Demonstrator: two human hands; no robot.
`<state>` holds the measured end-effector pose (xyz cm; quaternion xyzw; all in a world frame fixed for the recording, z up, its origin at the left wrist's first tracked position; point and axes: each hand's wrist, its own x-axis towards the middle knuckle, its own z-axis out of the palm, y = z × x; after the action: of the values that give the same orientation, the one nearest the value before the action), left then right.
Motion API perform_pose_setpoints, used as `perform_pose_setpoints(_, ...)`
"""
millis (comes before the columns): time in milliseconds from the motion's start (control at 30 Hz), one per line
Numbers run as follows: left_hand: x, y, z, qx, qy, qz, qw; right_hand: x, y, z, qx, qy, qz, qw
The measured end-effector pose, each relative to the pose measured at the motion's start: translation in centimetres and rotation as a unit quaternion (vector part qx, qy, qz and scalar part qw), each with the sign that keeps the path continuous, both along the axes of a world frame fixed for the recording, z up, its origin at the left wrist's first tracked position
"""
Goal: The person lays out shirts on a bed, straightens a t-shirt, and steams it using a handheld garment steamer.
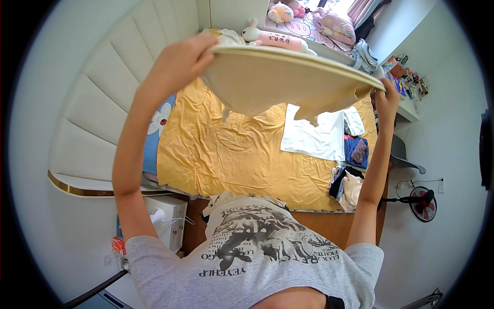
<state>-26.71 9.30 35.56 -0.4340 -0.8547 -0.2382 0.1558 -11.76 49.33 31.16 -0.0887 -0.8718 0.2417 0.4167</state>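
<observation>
A cream-coloured piece of cloth (278, 82), possibly a garment, is stretched out above the bed, its thick upper edge pulled nearly straight and its lower edge hanging unevenly. My left hand (188, 55) grips one end of that edge, fingers closed. At the other end my right hand (387, 100) is closed on the same cloth. Both arms are raised and spread wide. Below the cloth, a white T-shirt (311, 133) lies flat on the yellow bedsheet (221, 165). The cloth's exact kind cannot be made out.
Folded dark and blue clothes (355, 149) and a heap of clothes (350, 188) lie along the bed's right side. A padded headboard (92, 123) curves at left. A pink plush bolster (280, 40) rests beyond the bed. Right stand a grey chair (404, 154) and a fan (422, 203).
</observation>
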Motion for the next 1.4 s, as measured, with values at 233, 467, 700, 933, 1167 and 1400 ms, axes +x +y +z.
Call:
perform_pose_setpoints(233, 9.3, -5.2, -14.5, 0.028, -0.256, -0.028, 0.966, 10.1, -4.8, -11.7, -0.257, -0.156, 0.181, 0.936)
perform_pose_setpoints(467, 17.3, -9.6, -24.3, 0.344, -0.517, 0.198, 0.758, 20.6, -10.5, -25.7, -0.573, -0.305, 0.076, 0.756)
perform_pose_setpoints(700, 11.7, -4.2, -21.5, 0.154, -0.354, 0.128, 0.913, 13.4, -17.5, -30.0, -0.44, -0.534, 0.313, 0.651)
perform_pose_setpoints(933, 11.8, 0.3, -16.0, 0.174, -0.29, 0.03, 0.941, 4.5, -28.2, -28.1, -0.321, -0.423, 0.451, 0.718)
perform_pose_setpoints(1167, 11.9, -2.7, -14.6, 0.258, -0.283, 0.018, 0.924, 3.1, -29.2, -33.9, -0.34, -0.313, 0.311, 0.83)
perform_pose_setpoints(1400, 13.3, -5.1, -13.7, 0.323, -0.309, 0.036, 0.893, 5.6, -24.7, -36.4, -0.167, -0.448, 0.382, 0.791)
